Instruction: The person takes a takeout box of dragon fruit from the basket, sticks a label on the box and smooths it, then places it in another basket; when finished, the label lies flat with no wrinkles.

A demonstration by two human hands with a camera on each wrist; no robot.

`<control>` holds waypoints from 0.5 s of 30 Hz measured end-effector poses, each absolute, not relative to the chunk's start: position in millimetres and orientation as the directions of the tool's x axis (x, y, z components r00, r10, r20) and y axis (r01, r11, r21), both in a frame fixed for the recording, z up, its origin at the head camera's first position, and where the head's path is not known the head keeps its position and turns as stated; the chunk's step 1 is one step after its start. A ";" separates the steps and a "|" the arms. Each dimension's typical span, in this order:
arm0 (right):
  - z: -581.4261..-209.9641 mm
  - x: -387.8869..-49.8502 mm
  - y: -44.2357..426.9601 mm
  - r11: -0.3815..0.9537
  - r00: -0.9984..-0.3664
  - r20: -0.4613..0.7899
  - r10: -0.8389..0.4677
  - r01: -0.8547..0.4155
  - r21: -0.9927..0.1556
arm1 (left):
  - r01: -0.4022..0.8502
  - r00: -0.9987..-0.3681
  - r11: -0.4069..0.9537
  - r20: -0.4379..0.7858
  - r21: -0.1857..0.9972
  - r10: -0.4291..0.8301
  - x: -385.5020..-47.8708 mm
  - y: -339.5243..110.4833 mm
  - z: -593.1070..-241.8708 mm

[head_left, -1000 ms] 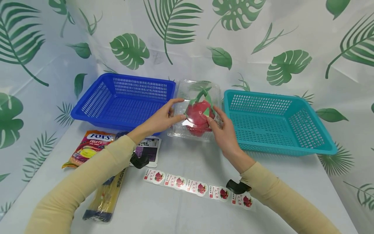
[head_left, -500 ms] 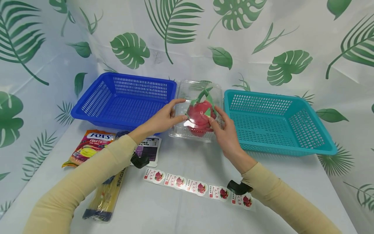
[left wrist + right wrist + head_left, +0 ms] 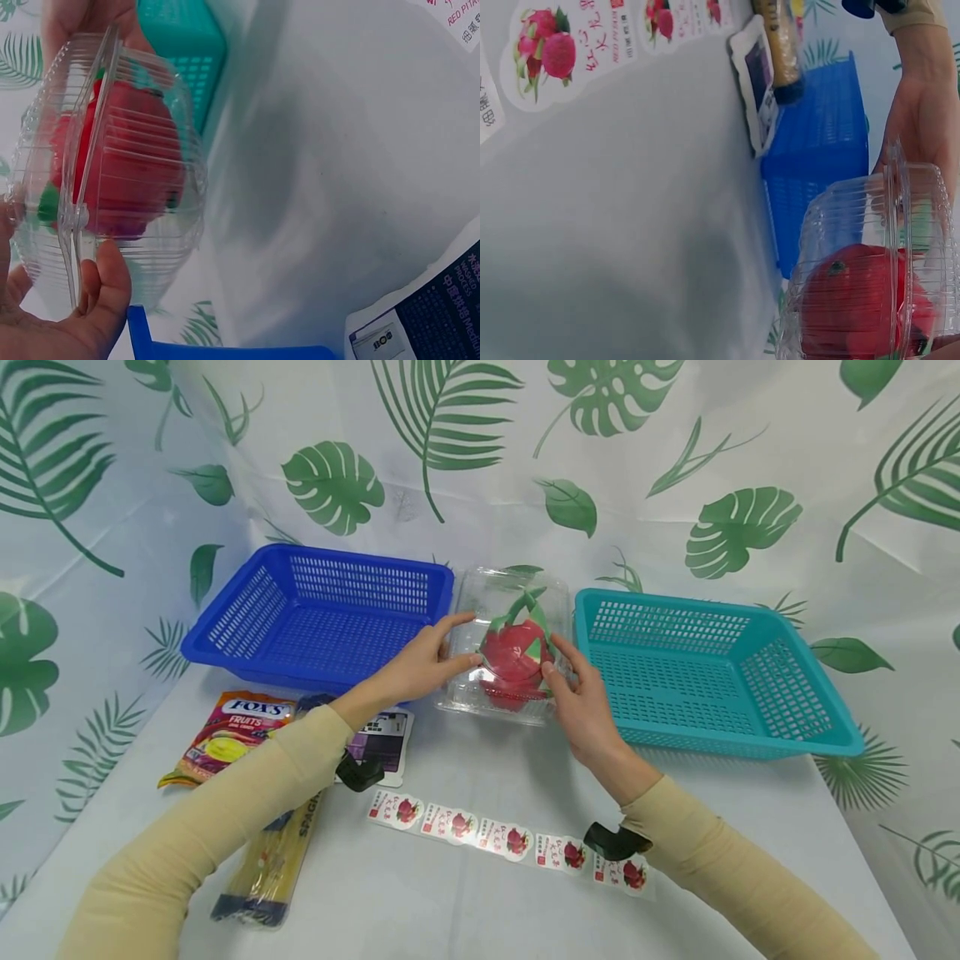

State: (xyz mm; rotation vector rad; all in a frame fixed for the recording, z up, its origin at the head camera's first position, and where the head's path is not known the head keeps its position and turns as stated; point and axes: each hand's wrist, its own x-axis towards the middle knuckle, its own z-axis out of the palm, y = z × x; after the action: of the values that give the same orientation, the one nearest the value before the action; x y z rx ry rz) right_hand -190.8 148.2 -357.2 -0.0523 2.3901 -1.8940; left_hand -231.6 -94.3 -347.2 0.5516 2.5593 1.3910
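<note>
pointing its leafy tip (image 3: 525, 600) away, the fruit (image 3: 512, 652) lies lengthwise in a clear box (image 3: 482, 596) both hands (image 3: 417, 667) (image 3: 583, 703) grip.

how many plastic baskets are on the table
2: in the head view, a blue basket left of the clear container, and a teal basket right of it. No other basket shows.

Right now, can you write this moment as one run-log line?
left hand: grips clear box; right hand: grips clear box; inside: red fruit, green tips; sticker strip: on table; blue basket, teal basket: flanking clear box
</note>
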 end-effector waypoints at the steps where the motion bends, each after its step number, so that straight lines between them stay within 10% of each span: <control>1: -357.2 -190.9 148.2 0.221 -0.995 -0.060 -0.083 0.040 -0.974 | 0.236 -0.915 0.500 0.018 0.833 0.402 -231.6 -94.2 -346.1; 15: -361.7 -190.4 145.1 0.182 -0.994 -0.097 -0.055 0.085 -0.980 | 0.210 -0.920 0.554 -0.028 0.806 0.390 -230.9 -94.8 -339.2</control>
State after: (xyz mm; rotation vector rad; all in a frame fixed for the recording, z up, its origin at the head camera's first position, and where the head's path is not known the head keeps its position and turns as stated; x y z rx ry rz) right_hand -190.4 145.1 -361.7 0.0298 2.3288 -1.9411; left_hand -230.9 -94.8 -339.2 0.5065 2.5843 1.2995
